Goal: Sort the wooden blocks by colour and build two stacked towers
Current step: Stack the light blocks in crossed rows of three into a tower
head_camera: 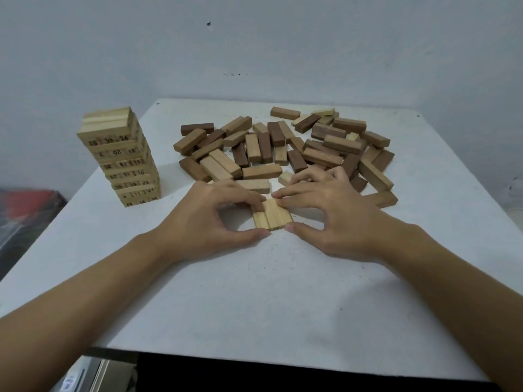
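A: Where do we have the pale set?
B: We see a row of pale blocks (272, 217), three side by side, flat on the white worktop (254, 292), just in front of the loose pile of brown blocks (283, 151).
A: Hands?
B: Left hand (215, 219) and right hand (325, 219) are both on it. Each pinches the row between curled forefinger and thumb, forefingers at the far end, thumbs at the near end.
A: Tower?
B: We have one pale numbered tower (124, 159), upright at the worktop's far left, well apart from both hands.
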A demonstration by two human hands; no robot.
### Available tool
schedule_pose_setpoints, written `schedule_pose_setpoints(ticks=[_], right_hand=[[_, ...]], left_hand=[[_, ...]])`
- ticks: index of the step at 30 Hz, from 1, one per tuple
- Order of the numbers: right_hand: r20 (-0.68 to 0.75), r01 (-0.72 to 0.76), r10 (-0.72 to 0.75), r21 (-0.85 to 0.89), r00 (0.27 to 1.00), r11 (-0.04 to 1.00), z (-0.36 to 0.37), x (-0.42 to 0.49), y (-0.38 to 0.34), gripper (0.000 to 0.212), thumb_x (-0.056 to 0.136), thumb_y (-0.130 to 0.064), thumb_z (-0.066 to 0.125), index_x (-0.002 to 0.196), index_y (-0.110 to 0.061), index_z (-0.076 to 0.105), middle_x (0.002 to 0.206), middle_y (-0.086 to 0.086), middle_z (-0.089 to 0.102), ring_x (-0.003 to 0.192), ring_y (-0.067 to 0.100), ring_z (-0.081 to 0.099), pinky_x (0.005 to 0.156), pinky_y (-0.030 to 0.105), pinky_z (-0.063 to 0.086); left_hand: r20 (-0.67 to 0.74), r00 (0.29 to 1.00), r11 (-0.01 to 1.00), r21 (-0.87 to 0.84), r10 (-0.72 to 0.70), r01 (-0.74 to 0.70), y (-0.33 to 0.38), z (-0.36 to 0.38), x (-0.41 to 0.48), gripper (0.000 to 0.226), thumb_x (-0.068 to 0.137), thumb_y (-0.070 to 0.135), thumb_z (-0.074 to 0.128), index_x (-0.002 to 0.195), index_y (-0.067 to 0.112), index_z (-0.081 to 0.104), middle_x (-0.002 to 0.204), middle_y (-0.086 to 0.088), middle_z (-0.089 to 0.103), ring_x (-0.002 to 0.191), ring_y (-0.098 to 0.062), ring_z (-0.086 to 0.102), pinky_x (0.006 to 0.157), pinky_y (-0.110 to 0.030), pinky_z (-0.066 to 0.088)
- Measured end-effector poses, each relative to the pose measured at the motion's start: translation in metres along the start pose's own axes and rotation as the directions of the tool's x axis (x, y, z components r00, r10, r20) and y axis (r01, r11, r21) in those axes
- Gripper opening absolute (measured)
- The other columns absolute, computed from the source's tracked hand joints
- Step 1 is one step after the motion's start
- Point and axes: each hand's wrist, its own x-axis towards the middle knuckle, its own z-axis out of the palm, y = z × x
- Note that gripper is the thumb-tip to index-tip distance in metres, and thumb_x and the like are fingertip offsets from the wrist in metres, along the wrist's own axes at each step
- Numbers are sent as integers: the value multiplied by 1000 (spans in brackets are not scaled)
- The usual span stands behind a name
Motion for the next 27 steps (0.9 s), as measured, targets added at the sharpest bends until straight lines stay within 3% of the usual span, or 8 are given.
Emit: schedule_pose_setpoints(ticks=[4,7,12,16,23,27], right_hand=[[-6,-14,14,0,1000,1000,0,-2,1,44,91,-50,61,131,-32,64,134,-25,58,131,-2,34,98,39,22],[-9,-24,25,22,1000,999,-1,-2,0,48,90,-53,64,134,-34,61,135,-24,55,134,1,32,101,39,21],[5,-57,57,-72,998,996,-1,1,0,58,87,-69,55,136,-39,57,137,-19,44,137,8,22,105,43,23],[56,-96,96,-5,994,995,0,5,0,55,85,-69,60,134,-42,56,136,-20,41,137,8,18,106,39,22],[120,-110,106,26,987,994,-1,11,0,54,81,-69,64,127,-42,57,130,-23,46,131,7,23,97,35,19],[142,-117,115,2,983,993,-3,15,-1,62,79,-69,65,133,-40,58,129,-22,46,129,6,24,101,36,19]], left_hand=[[2,1000,1000,-20,2,-2,1,0,-1,41,75,43,87,106,20,78,114,10,74,105,-7,70,91,-38,56],[-12,1000,1000,7,19,-18,2,-1,-1,48,74,45,87,112,18,77,110,11,74,99,-9,70,86,-34,57],[-69,998,995,104,11,-4,3,0,-3,65,68,64,83,114,19,78,103,12,69,85,-10,64,72,-28,55],[-38,999,984,177,-21,28,2,4,-1,68,71,74,73,112,21,79,101,12,65,93,-5,60,78,-22,49],[14,999,985,165,-50,47,6,6,1,63,77,68,70,117,19,74,103,11,59,89,-9,58,76,-26,49],[12,998,988,140,-68,65,11,9,2,60,75,64,70,114,18,75,98,8,57,84,-13,56,72,-25,47]])
